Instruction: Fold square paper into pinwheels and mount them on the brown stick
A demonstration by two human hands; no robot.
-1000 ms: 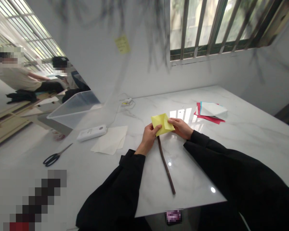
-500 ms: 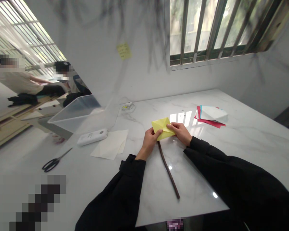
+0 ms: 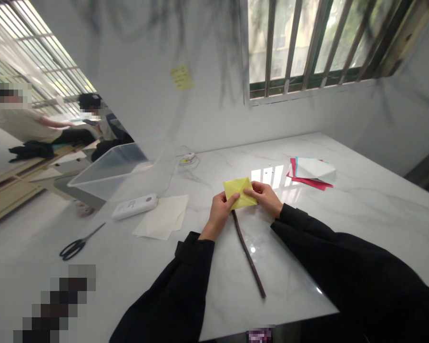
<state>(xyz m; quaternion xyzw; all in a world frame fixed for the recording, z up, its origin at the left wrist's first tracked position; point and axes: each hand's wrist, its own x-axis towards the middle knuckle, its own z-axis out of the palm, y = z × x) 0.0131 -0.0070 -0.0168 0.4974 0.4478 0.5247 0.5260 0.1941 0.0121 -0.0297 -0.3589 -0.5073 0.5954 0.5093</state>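
A small square of folded yellow paper (image 3: 239, 186) is held up between my two hands above the table. My left hand (image 3: 219, 210) grips its lower left side, thumb on the face. On the right side, my right hand (image 3: 266, 196) pinches the paper with thumb on top and fingers behind. Crease lines run toward the middle of the sheet. Below the paper, a thin dark brown stick (image 3: 248, 255) lies on the white marbled table (image 3: 300, 238); its upper end is hidden behind the paper and my left hand.
Left of my hands lie white paper sheets (image 3: 160, 219), a white oblong device (image 3: 135, 207) and black scissors (image 3: 79, 244). A clear plastic bin (image 3: 107, 166) stands behind them. Red, blue and white papers (image 3: 312, 172) lie at the right. Two people sit at the far left.
The raised flap on the yellow paper's right side now lies flatter, under my right thumb. My right fingers have shifted slightly left. The whole view has moved a little.
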